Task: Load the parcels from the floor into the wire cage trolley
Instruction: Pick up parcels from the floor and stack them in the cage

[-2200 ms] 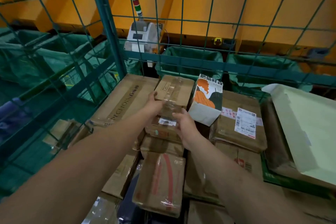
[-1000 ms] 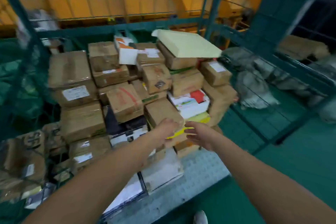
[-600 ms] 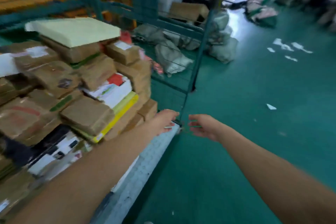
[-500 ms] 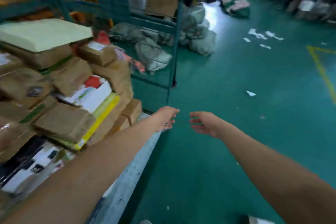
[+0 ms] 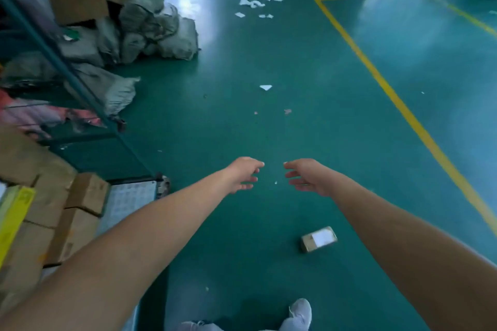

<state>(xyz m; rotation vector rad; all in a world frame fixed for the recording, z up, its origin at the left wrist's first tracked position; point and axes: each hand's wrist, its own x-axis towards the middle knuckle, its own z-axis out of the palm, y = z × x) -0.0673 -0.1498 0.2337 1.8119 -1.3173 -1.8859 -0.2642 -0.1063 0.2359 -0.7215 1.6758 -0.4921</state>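
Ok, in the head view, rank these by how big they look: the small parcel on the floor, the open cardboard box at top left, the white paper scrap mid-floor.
1. Open cardboard box, largest, though it sits farthest away.
2. Small parcel, clearly smaller in the frame despite being nearer the camera.
3. White paper scrap, smallest.

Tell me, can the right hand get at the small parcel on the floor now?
Probably yes. The right hand is open and holds nothing, and bare green floor surrounds the parcel, which lies just under the right forearm. The person would likely need to bend down.
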